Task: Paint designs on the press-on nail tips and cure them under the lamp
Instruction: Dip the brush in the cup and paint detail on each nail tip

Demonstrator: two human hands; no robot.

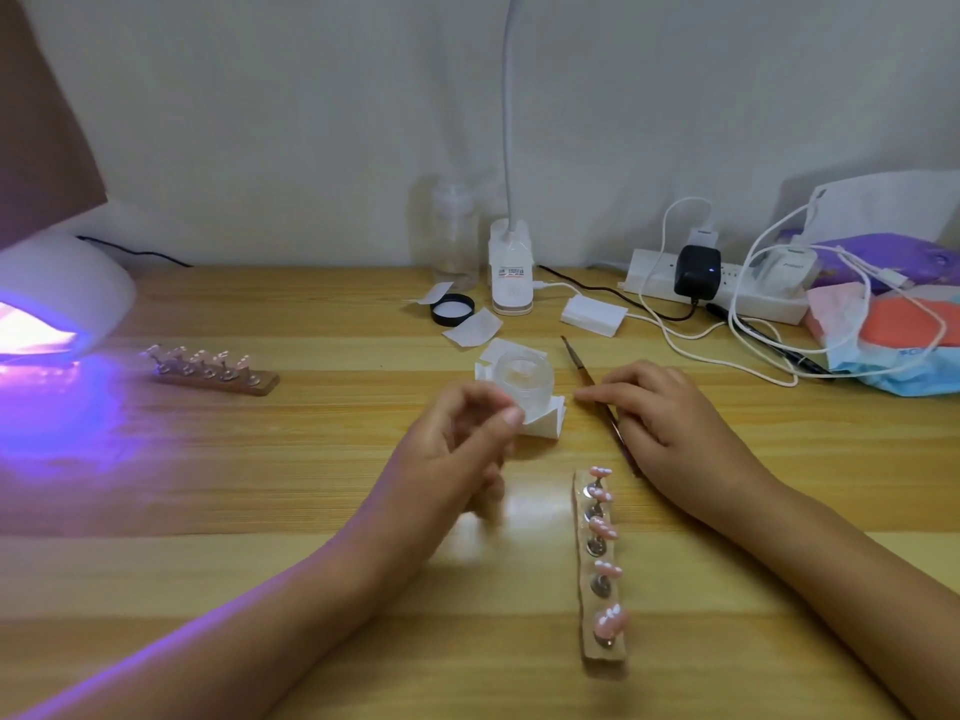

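Resting at centre right, the right hand [670,428] curls its fingers over a thin brown paintbrush [579,363]; whether it grips cannot be told. The blurred left hand [457,449], at centre, is loosely curled, its contents unclear. A wooden strip bearing five pink nail tips [583,561] lies at lower centre.

A wooden strip [601,589] carrying five pink nail tips [608,570] with pale markings is lying lengthwise nearer the person than the fingers [613,389] of the right hand [675,428]. A thin brush [584,368] is lying slanted under those fingers, its tip reaching beyond them. A second strip [210,374] of tips is sitting well left of the left hand [457,454], near the white lamp [62,293], which is glowing purple.
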